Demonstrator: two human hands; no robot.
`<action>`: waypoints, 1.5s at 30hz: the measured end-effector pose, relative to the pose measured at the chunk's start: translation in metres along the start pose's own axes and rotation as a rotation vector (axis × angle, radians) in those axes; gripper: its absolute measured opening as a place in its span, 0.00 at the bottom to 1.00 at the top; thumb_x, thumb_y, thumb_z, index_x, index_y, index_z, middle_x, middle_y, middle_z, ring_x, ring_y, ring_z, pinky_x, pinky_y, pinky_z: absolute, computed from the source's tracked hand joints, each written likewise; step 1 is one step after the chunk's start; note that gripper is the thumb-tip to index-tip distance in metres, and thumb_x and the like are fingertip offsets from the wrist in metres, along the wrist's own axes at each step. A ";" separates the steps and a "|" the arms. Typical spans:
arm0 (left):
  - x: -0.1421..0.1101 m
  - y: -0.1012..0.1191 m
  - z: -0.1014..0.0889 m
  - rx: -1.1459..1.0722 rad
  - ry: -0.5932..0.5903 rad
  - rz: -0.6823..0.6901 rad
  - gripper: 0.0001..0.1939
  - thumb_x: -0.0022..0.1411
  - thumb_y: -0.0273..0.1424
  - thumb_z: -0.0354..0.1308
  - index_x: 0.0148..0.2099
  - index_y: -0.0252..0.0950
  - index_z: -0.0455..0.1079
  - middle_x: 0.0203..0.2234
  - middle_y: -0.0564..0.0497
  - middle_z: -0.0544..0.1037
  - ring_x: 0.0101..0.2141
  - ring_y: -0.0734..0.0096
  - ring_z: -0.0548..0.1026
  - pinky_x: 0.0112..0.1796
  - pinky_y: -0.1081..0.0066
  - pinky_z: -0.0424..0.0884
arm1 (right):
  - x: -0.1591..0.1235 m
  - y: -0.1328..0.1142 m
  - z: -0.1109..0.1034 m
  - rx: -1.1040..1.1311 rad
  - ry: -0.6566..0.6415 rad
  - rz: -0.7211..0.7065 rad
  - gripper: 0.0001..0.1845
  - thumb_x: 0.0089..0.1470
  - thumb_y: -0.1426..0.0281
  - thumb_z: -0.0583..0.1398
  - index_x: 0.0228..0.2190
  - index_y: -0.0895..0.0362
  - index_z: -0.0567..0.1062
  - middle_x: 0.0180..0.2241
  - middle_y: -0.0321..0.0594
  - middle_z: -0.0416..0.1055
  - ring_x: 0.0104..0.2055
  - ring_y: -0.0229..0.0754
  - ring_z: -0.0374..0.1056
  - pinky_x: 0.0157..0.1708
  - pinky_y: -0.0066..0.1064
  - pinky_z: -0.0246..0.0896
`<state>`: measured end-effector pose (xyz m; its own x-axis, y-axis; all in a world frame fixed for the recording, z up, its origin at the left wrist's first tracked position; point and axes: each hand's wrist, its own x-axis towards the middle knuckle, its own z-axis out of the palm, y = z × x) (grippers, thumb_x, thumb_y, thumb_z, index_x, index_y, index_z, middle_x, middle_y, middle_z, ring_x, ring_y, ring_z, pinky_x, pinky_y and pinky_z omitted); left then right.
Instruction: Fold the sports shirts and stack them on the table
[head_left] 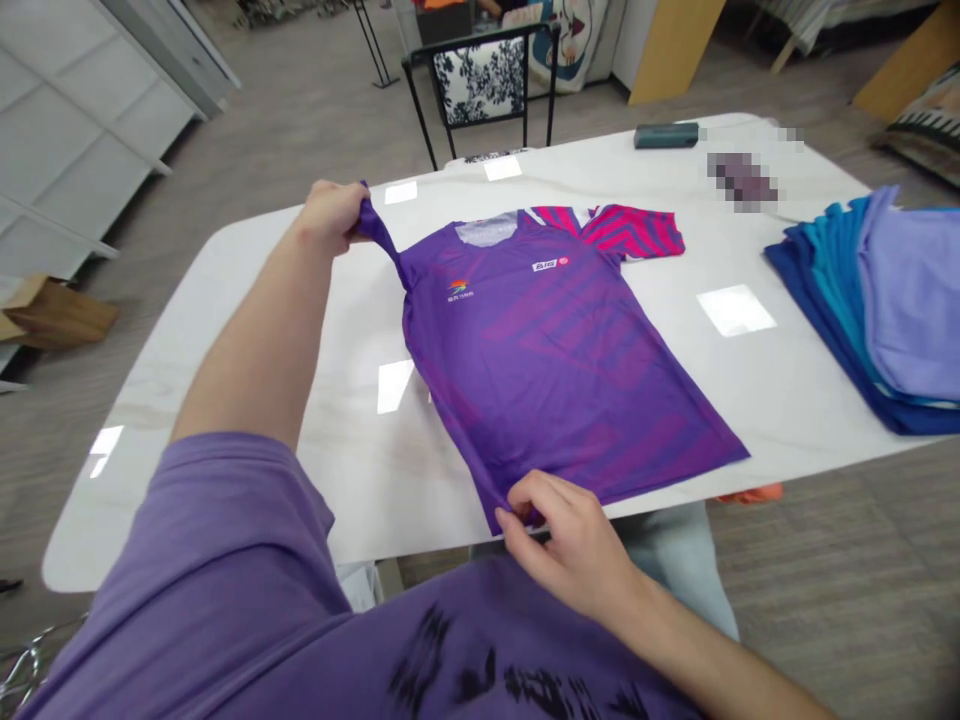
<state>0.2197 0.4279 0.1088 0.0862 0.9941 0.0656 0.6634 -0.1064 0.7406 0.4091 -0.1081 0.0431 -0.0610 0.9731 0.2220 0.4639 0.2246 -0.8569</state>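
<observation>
A purple sports shirt (pixel 555 360) with a pink striped right sleeve lies flat, front up, on a white table (pixel 247 400). My left hand (pixel 330 215) is closed on the shirt's left sleeve at the far side, pulling it outward into a point. My right hand (pixel 570 540) pinches the shirt's bottom hem at its left corner, close to the table's near edge.
A stack of folded blue and lilac garments (pixel 877 300) sits at the table's right end. A dark flat case (pixel 666 135) lies at the far edge. A black-framed chair (pixel 480 80) stands behind the table. A brown paper bag (pixel 52 315) is on the floor at left.
</observation>
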 end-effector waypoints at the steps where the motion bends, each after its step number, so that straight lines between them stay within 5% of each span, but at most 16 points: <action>1: 0.007 0.021 0.014 -0.030 -0.016 -0.019 0.17 0.79 0.29 0.57 0.60 0.18 0.64 0.37 0.49 0.74 0.39 0.72 0.75 0.49 0.48 0.86 | -0.007 0.005 -0.012 0.019 0.038 0.047 0.06 0.71 0.72 0.62 0.38 0.53 0.71 0.33 0.33 0.73 0.34 0.37 0.70 0.37 0.31 0.61; 7: 0.024 0.110 0.141 -0.085 -0.139 -0.083 0.17 0.79 0.27 0.55 0.64 0.20 0.65 0.44 0.45 0.80 0.39 0.78 0.74 0.53 0.56 0.82 | -0.045 0.046 -0.056 -0.040 0.190 0.227 0.07 0.72 0.69 0.63 0.37 0.52 0.73 0.32 0.32 0.74 0.33 0.38 0.72 0.37 0.32 0.63; 10: 0.015 0.119 0.209 -0.114 -0.258 -0.067 0.17 0.83 0.34 0.55 0.62 0.24 0.68 0.49 0.40 0.82 0.41 0.74 0.79 0.53 0.57 0.81 | -0.057 0.064 -0.063 -0.204 0.179 0.281 0.08 0.70 0.68 0.63 0.35 0.51 0.73 0.29 0.32 0.74 0.31 0.41 0.71 0.37 0.38 0.60; 13: -0.004 0.107 0.248 -0.101 -0.331 0.029 0.20 0.82 0.41 0.57 0.61 0.28 0.70 0.53 0.36 0.82 0.49 0.63 0.83 0.57 0.56 0.78 | -0.064 0.071 -0.068 -0.384 0.068 0.299 0.10 0.68 0.69 0.64 0.32 0.50 0.74 0.28 0.33 0.76 0.32 0.45 0.72 0.39 0.43 0.57; 15: -0.027 0.091 0.250 -0.017 -0.285 0.183 0.19 0.80 0.40 0.61 0.61 0.30 0.70 0.57 0.34 0.81 0.57 0.56 0.81 0.63 0.54 0.73 | -0.067 0.070 -0.072 -0.436 0.010 0.287 0.11 0.68 0.67 0.65 0.31 0.49 0.74 0.29 0.34 0.76 0.33 0.47 0.72 0.39 0.45 0.57; 17: -0.064 0.073 0.232 0.118 -0.208 0.355 0.19 0.77 0.38 0.63 0.62 0.32 0.72 0.60 0.34 0.79 0.63 0.52 0.77 0.68 0.54 0.69 | -0.067 0.068 -0.077 -0.445 -0.001 0.270 0.14 0.69 0.63 0.66 0.30 0.49 0.73 0.28 0.35 0.76 0.32 0.47 0.71 0.38 0.45 0.56; 21: -0.191 0.034 0.173 0.342 -0.201 0.558 0.27 0.78 0.48 0.58 0.69 0.38 0.72 0.65 0.35 0.76 0.69 0.45 0.72 0.73 0.49 0.67 | -0.054 0.067 -0.094 -0.435 0.000 0.207 0.19 0.73 0.60 0.64 0.28 0.50 0.70 0.27 0.35 0.74 0.31 0.45 0.69 0.38 0.44 0.54; 26: -0.364 -0.003 0.138 0.428 -0.437 0.656 0.47 0.77 0.59 0.53 0.87 0.48 0.46 0.82 0.42 0.56 0.82 0.46 0.50 0.81 0.42 0.54 | -0.021 0.077 -0.108 -0.486 -0.030 0.028 0.09 0.76 0.62 0.61 0.48 0.52 0.79 0.48 0.42 0.83 0.50 0.50 0.76 0.51 0.44 0.63; 29: -0.421 -0.015 0.137 0.442 -0.478 0.647 0.52 0.76 0.60 0.53 0.88 0.52 0.33 0.84 0.47 0.46 0.83 0.48 0.42 0.81 0.38 0.50 | 0.001 0.079 -0.106 -0.492 -0.082 -0.076 0.18 0.78 0.65 0.59 0.64 0.53 0.75 0.62 0.47 0.79 0.64 0.51 0.74 0.63 0.46 0.64; 31: -0.436 -0.017 0.134 0.423 -0.473 0.640 0.52 0.77 0.60 0.53 0.88 0.53 0.29 0.84 0.48 0.44 0.82 0.48 0.42 0.81 0.37 0.50 | 0.026 0.082 -0.108 -0.487 -0.114 -0.100 0.18 0.79 0.65 0.57 0.64 0.53 0.75 0.61 0.48 0.79 0.64 0.51 0.75 0.63 0.46 0.65; 34: -0.418 -0.011 0.124 0.340 -0.450 0.621 0.48 0.78 0.59 0.52 0.87 0.58 0.32 0.83 0.49 0.51 0.82 0.51 0.48 0.80 0.40 0.55 | 0.098 0.094 -0.119 -0.445 -0.121 -0.060 0.17 0.77 0.64 0.59 0.60 0.56 0.77 0.55 0.47 0.82 0.55 0.49 0.79 0.57 0.43 0.70; 36: -0.374 -0.004 0.115 0.259 -0.360 0.594 0.40 0.80 0.55 0.48 0.87 0.60 0.42 0.81 0.50 0.59 0.81 0.55 0.55 0.79 0.45 0.59 | 0.169 0.108 -0.131 -0.417 -0.111 0.018 0.16 0.74 0.65 0.61 0.58 0.58 0.78 0.53 0.48 0.82 0.51 0.46 0.79 0.55 0.39 0.72; 40: -0.220 0.000 0.114 0.178 -0.099 0.500 0.35 0.83 0.49 0.42 0.83 0.43 0.61 0.76 0.42 0.68 0.78 0.55 0.62 0.79 0.51 0.58 | 0.324 0.146 -0.147 -0.478 -0.055 0.151 0.15 0.74 0.70 0.59 0.56 0.63 0.79 0.54 0.52 0.82 0.55 0.47 0.78 0.60 0.38 0.70; 43: -0.095 -0.012 0.133 0.250 -0.054 0.431 0.34 0.82 0.45 0.44 0.82 0.37 0.62 0.78 0.40 0.65 0.79 0.52 0.60 0.79 0.49 0.56 | 0.416 0.179 -0.145 -0.527 -0.007 0.208 0.19 0.75 0.69 0.58 0.60 0.66 0.76 0.55 0.57 0.81 0.56 0.49 0.77 0.61 0.40 0.69; 45: -0.033 -0.024 0.150 0.291 -0.070 0.412 0.34 0.82 0.44 0.46 0.82 0.38 0.62 0.79 0.41 0.63 0.80 0.49 0.56 0.79 0.47 0.54 | 0.461 0.203 -0.140 -0.556 0.017 0.230 0.23 0.75 0.68 0.59 0.64 0.66 0.74 0.56 0.57 0.79 0.56 0.50 0.76 0.61 0.42 0.69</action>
<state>0.3123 0.3949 -0.0116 0.4275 0.8658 0.2602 0.7426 -0.5004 0.4451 0.5984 0.3787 0.0364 0.1077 0.9916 0.0716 0.8566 -0.0560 -0.5130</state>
